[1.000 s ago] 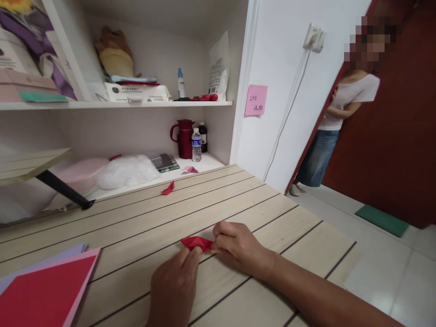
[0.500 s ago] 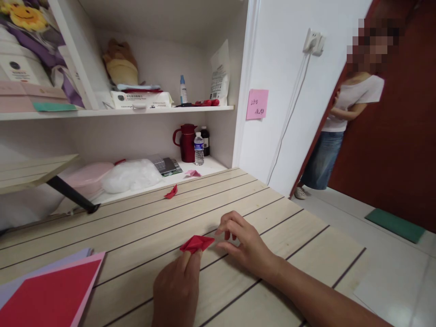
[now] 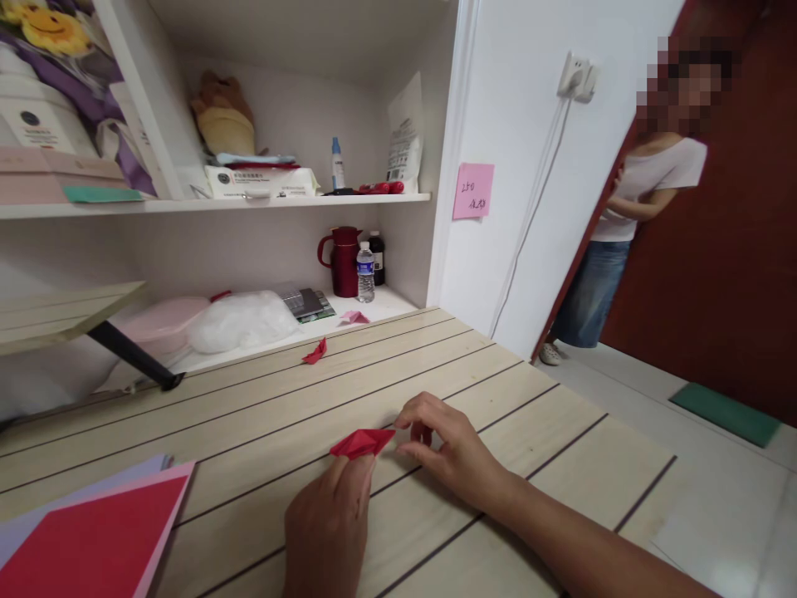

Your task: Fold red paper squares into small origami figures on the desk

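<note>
Red folded paper (image 3: 362,443) crosswise, tip rightward

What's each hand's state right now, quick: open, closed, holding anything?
Left hand: closed, pinching the near edge of the folded red paper.
Right hand: open, fingers curled, beside the paper's right tip; contact can't be told.

The left hand (image 3: 329,519) pinched the near edge of a red folded paper (image 3: 362,442) over the striped table (image 3: 249,473); the right hand (image 3: 449,442), thumb and fingers parted, was just beside the paper's right tip. A smaller red folded piece (image 3: 315,351) lay farther back, near the shelf unit (image 3: 404,249), and coloured sheets (image 3: 100,531) lay at left. A person (image 3: 653,178) stood by a dark red door (image 3: 716,291).
</note>
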`<state>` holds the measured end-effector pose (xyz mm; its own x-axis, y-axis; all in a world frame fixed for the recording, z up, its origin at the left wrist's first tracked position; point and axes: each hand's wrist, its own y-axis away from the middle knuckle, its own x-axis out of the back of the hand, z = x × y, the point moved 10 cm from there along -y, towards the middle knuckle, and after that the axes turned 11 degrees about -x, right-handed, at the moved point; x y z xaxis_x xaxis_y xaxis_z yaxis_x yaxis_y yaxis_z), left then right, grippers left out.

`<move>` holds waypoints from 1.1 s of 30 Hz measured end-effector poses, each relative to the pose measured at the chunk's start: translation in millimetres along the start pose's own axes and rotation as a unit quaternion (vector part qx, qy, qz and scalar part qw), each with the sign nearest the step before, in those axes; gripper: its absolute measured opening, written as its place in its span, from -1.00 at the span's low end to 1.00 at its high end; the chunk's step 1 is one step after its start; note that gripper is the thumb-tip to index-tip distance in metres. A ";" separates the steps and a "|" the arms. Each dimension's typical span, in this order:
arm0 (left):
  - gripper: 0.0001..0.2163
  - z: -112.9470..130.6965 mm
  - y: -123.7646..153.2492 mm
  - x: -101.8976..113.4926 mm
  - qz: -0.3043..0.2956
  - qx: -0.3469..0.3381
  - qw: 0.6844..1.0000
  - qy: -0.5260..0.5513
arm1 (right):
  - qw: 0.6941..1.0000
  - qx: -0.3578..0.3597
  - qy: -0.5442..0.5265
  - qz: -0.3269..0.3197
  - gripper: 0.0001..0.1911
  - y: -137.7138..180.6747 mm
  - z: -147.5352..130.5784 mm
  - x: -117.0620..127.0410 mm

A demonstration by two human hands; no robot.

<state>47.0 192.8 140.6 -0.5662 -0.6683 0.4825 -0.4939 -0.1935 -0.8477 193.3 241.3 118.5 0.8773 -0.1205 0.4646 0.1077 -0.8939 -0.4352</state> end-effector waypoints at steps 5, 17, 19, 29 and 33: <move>-0.79 -3.3 4.6 -5.4 -0.015 0.018 1.000 0.007 | 0.999 -0.020 0.024 0.017 -0.90 -2.2 6.2 1.8; -0.79 -31.7 21.0 -27.2 -0.091 0.151 0.983 0.051 | 0.995 -0.066 0.066 -0.024 -0.76 -2.2 21.1 -9.9; -0.82 -33.4 22.9 -29.7 -0.102 0.163 0.980 0.053 | 0.994 -0.085 0.067 -0.034 -0.70 -2.6 27.9 -13.1; -0.87 -36.4 26.4 -38.5 -0.139 0.196 0.967 0.088 | 0.989 -0.128 0.046 -0.060 -0.54 -3.8 43.1 -20.0; -0.85 -46.6 32.4 -37.6 -0.134 0.246 0.953 0.117 | 0.990 -0.112 0.060 -0.066 -0.52 -4.8 39.2 -20.5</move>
<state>21.5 245.1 105.2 -0.6242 -0.3799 0.6827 -0.3050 -0.6860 -0.6606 193.1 265.0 80.8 0.7986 -0.0346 0.6009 0.0995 -0.9770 -0.1884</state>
